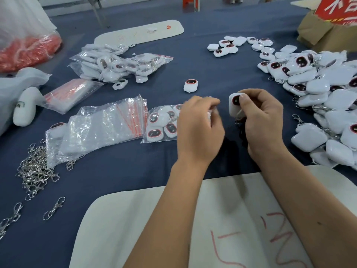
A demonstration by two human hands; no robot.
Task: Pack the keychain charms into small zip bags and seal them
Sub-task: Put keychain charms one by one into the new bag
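Right hand (262,120) grips a white charm (234,105), thumb pressed on its dark face, held just above the blue table (135,171). Left hand (199,130) is beside the charm to its left, fingers curled; blurred, can't tell what they hold. Empty zip bags (100,130) lie further left of the charm, loose charm pile (318,89) to its right.

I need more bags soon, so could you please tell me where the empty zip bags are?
In the head view, the empty zip bags lie left of centre on the blue tablecloth, between the metal clasps and the filled bag of charms.
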